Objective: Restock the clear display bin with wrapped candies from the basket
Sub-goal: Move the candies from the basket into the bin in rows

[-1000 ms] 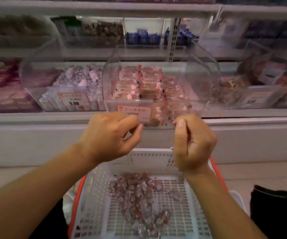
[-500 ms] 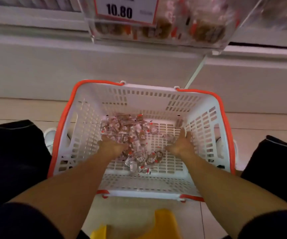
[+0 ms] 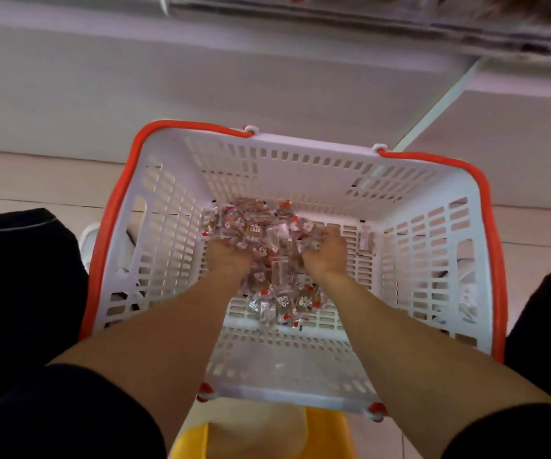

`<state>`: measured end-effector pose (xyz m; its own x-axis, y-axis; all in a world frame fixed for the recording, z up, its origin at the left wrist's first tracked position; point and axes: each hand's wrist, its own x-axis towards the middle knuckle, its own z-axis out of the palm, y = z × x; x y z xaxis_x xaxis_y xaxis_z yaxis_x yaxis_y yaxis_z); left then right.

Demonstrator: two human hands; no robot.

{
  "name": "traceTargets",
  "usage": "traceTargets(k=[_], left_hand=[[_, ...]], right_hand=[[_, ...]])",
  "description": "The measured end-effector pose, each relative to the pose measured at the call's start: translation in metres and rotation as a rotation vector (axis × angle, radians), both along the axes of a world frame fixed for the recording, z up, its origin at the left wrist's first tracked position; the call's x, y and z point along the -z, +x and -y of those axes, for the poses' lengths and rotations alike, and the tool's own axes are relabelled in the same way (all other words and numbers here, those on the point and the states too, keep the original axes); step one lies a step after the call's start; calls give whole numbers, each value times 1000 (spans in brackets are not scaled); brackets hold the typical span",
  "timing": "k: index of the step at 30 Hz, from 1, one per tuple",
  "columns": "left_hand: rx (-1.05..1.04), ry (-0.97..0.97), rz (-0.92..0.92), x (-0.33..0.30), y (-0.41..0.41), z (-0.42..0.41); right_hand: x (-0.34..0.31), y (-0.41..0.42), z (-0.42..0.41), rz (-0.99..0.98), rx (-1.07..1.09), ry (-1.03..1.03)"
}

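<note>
Hands moved inward, left hand (image 3: 229, 260) and right hand (image 3: 327, 255) flanking candies (image 3: 267, 233)

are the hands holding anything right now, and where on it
Both hands, left hand and right hand, are dug into the wrapped candies in the basket, gathering them from each side; fingertips are buried, so the grip cannot be told.

A second ago both hands were raised at the front of the clear display bin (image 3: 383, 14), fingers pinched; now they are down inside the basket (image 3: 300, 154), sunk into the wrapped candies (image 3: 257, 226). Half a second back they lay at the near edge of the heap; since then the left hand (image 3: 229, 260) and right hand (image 3: 327, 250) have pushed further in, toward the basket's far wall, and candies have bunched up between and over the fingers. The view has dropped too, leaving only the bin's underside above the basket.
</note>
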<state>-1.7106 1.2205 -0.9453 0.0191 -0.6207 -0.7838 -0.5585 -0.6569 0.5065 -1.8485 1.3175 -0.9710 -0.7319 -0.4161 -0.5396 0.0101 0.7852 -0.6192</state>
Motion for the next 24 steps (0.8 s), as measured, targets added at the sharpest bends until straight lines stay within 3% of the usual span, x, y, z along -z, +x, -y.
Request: traceTargets(k=[4,13,19,24], left_hand=[[19,-16,-21,1,-10,-5],[219,-21,104,10,1,-15],[333,54,85,11,13,-18],[489,120,17,6,15,-23]], right_hand=[[-7,3,16,185,44,-92],[-9,3,20,44,-147,6],[-15,1,15,2,-442,59],[-18,-10,13,-99,-557,75]])
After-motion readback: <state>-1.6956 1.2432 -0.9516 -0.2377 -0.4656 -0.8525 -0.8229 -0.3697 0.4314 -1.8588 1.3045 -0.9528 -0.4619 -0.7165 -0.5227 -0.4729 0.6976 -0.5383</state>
